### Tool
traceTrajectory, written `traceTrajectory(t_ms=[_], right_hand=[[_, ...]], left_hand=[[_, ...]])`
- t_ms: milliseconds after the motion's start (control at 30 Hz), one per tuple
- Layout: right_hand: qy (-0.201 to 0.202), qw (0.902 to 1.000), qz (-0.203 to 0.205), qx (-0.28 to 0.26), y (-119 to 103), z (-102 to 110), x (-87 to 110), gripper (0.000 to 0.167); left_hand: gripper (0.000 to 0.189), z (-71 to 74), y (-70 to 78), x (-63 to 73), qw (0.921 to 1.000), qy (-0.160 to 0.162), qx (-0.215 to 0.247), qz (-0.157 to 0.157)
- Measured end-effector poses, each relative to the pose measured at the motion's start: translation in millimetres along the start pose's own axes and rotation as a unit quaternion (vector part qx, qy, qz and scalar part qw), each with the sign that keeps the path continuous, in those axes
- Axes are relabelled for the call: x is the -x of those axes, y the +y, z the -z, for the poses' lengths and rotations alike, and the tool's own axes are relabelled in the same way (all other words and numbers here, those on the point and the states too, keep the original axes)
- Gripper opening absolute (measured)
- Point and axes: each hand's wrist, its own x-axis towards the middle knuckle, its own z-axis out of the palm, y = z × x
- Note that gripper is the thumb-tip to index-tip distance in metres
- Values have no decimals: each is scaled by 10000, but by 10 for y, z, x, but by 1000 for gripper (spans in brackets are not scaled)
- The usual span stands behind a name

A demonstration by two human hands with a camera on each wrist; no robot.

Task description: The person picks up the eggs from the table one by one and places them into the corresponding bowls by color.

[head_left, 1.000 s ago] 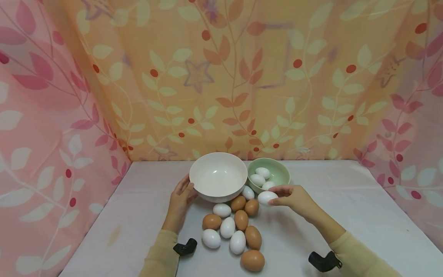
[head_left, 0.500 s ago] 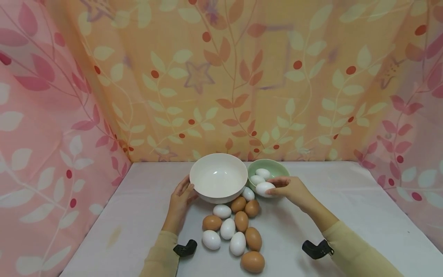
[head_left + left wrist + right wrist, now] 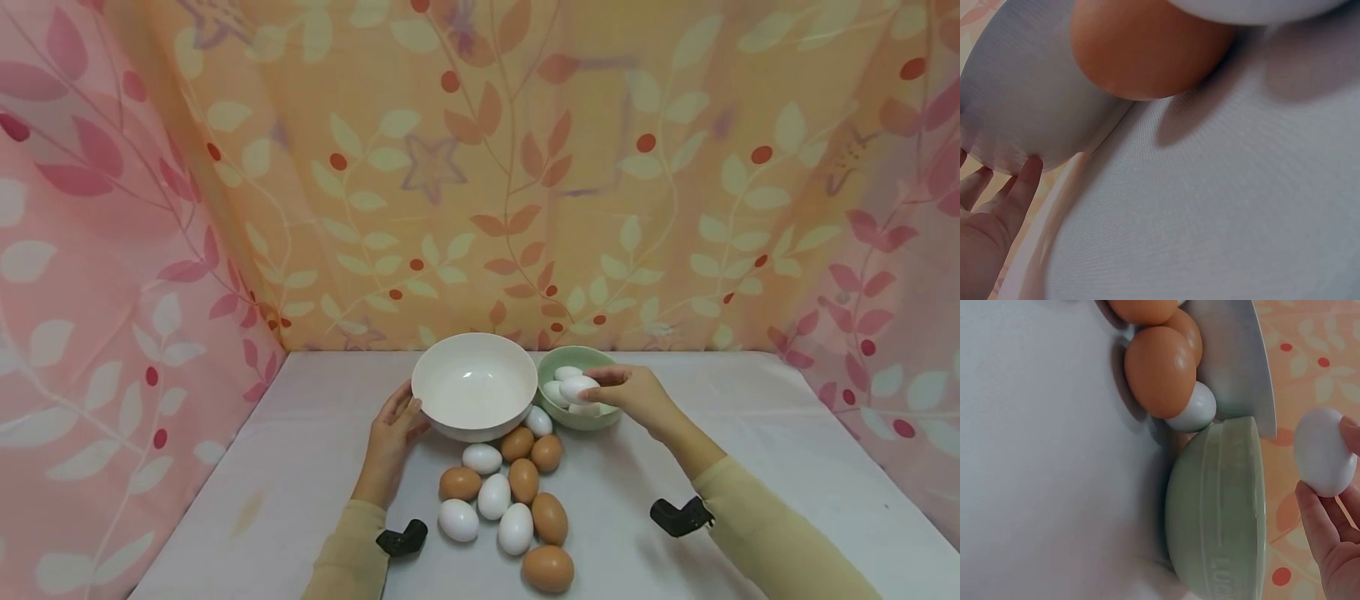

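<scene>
My right hand (image 3: pixel 639 402) pinches a white egg (image 3: pixel 579 389) between thumb and fingers, over the small green bowl (image 3: pixel 581 422). In the right wrist view the held egg (image 3: pixel 1324 453) is up past the rim of that bowl. White eggs (image 3: pixel 567 374) lie inside the green bowl, partly covered by the held one. At the left of the large white bowl (image 3: pixel 474 387), my left hand (image 3: pixel 388 442) rests its fingers on the outer wall, and the left wrist view has the fingertips (image 3: pixel 1034 165) against it. The white bowl holds nothing.
Several brown eggs (image 3: pixel 550 518) and white eggs (image 3: pixel 515 528) lie loose on the white-covered table (image 3: pixel 300 467) in front of the bowls. One white egg (image 3: pixel 538 421) sits where the two bowls meet. A patterned curtain (image 3: pixel 495 208) hangs right behind the bowls.
My right hand has carried the white egg from in front of the green bowl, up and back over its rim. The left hand stays at the white bowl.
</scene>
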Motion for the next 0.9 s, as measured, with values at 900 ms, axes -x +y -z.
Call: traceTrajectory(t_ms=[900], right_hand=[[333,9980,-232,-488,80,-122,-482,54]], left_hand=[[62,-9,12,24,10000,-6,11,-66]])
